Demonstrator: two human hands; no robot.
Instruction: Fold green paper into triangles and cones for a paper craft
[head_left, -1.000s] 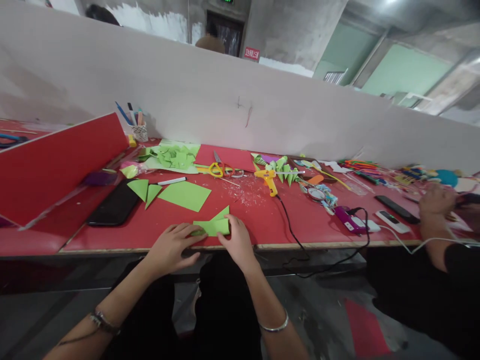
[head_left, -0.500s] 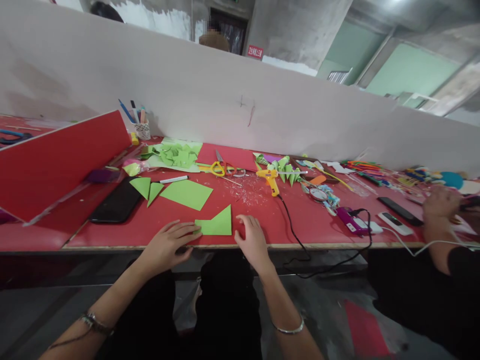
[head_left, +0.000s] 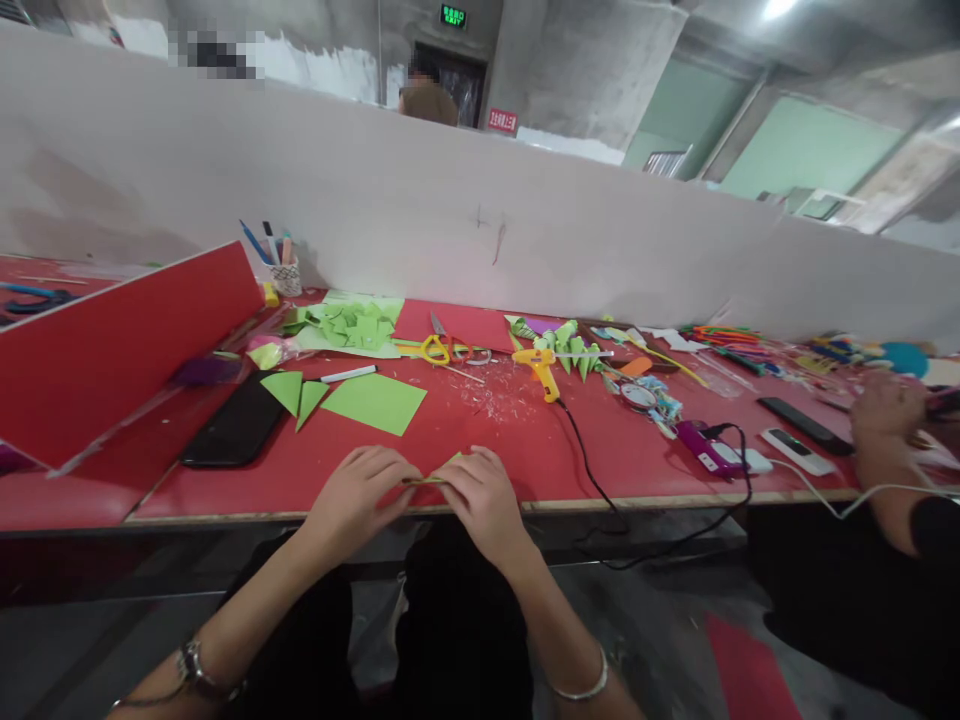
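Observation:
Both hands pinch a piece of green paper (head_left: 429,480) just above the front edge of the red table. My left hand (head_left: 365,487) is closed on its left end, thumb underneath. Gripping the right end is my right hand (head_left: 484,500), whose fingers hide much of the sheet. The paper is seen nearly edge-on, so its full shape is hidden. Beyond the hands lies a flat green paper sheet (head_left: 382,402). Left of that are small folded green triangles (head_left: 309,402), one overlapping a black phone (head_left: 231,430). A white marker (head_left: 349,373) rests behind them.
A yellow glue gun (head_left: 541,372) with a trailing black cord lies right of centre. Scissors (head_left: 436,349) and green scraps (head_left: 349,328) are further back. A red board (head_left: 135,350) leans at left. A purple power strip (head_left: 705,450) and another person's hand (head_left: 889,410) are at right.
The green paper, flat on the table before, is now lifted and tilted edge-on. My right hand has moved left and taken hold of it; the hands are closer together.

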